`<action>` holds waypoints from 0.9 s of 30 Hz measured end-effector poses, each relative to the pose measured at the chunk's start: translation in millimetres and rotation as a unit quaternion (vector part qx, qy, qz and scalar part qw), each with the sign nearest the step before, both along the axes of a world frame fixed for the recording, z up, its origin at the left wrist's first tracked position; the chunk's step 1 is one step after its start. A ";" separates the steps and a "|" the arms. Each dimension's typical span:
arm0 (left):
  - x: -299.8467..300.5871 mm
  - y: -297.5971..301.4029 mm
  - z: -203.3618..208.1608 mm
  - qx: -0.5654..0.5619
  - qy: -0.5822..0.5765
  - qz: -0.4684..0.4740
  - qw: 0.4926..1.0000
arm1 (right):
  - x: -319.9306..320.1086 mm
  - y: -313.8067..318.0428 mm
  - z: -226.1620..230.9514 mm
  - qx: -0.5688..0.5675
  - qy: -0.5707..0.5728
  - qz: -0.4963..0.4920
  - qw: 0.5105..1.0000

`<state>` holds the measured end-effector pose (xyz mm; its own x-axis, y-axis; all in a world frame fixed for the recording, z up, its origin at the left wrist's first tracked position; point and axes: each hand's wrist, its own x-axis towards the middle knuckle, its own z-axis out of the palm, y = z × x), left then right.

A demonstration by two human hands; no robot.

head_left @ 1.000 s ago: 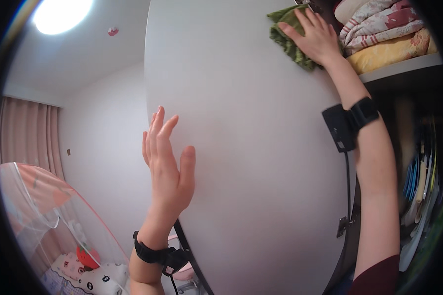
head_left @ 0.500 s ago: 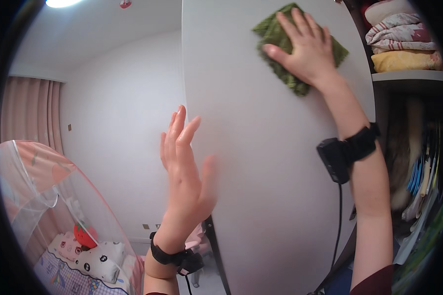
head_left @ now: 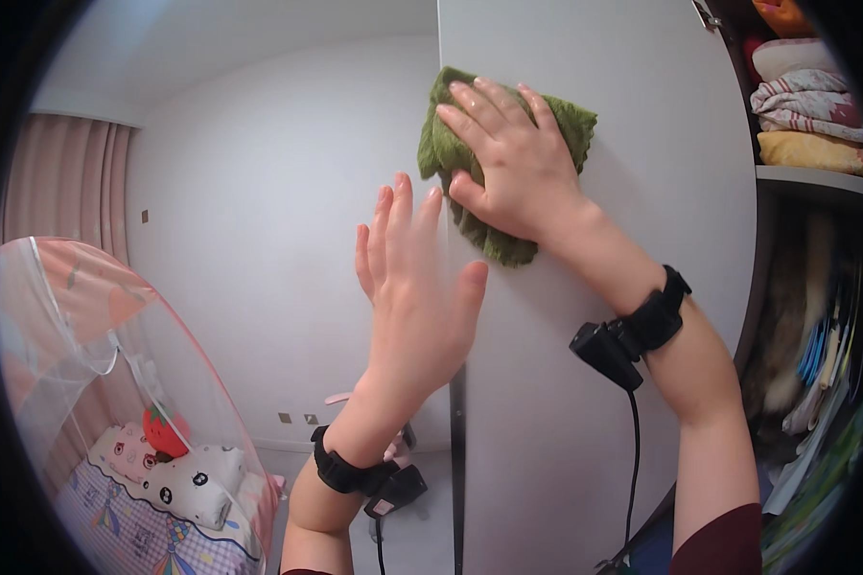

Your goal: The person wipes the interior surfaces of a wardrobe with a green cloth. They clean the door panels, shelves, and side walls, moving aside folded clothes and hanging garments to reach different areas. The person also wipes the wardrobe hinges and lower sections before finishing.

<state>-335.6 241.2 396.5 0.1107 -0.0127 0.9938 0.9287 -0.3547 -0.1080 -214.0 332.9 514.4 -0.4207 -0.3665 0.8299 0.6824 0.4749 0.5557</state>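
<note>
A green cleaning cloth [head_left: 568, 120] lies crumpled against the pale wardrobe door [head_left: 566, 422], close to the door's left edge. My right hand [head_left: 518, 168] holds it pressed to the door, fingers stretched over the cloth and thumb at its lower left part. Lower and to the left, my left hand [head_left: 412, 287] is raised, open and holding nothing, with its fingers apart and partly blurred. It is beside the door's edge; whether it touches the door I cannot tell. Black straps with small boxes and cables sit on both wrists.
The open wardrobe at right has folded bedding [head_left: 810, 101] on a shelf [head_left: 820, 180] and hanging clothes [head_left: 815, 355] below. At lower left, a bed with pillows [head_left: 187, 489] and a strawberry-shaped cushion [head_left: 166, 431] stands under a net canopy [head_left: 72, 278]. A pink curtain [head_left: 62, 182] hangs behind.
My right hand has moved the cloth left and down across the door, toward its left edge. My left hand has shifted right and up. The view has swung, so the door appears further right.
</note>
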 end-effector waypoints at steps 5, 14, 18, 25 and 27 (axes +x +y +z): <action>-5.8 6.2 -1.5 -0.016 0.002 -0.014 1.000 | -16.2 8.6 57.9 0.016 0.026 0.003 1.000; -7.5 12.3 -3.2 0.015 -0.027 -0.008 0.999 | 17.7 1.5 -48.3 -0.024 -0.022 0.023 0.999; -7.6 8.1 0.3 0.024 -0.030 -0.006 0.999 | 17.8 -1.5 -41.4 -0.003 -0.028 0.022 0.999; 17.0 13.8 -3.3 0.019 -0.012 -0.020 1.000 | -5.3 5.1 19.8 -0.006 0.038 -0.047 0.998; 19.4 9.1 -10.6 0.013 0.008 -0.039 0.999 | 12.2 13.8 20.7 0.000 0.036 -0.042 0.998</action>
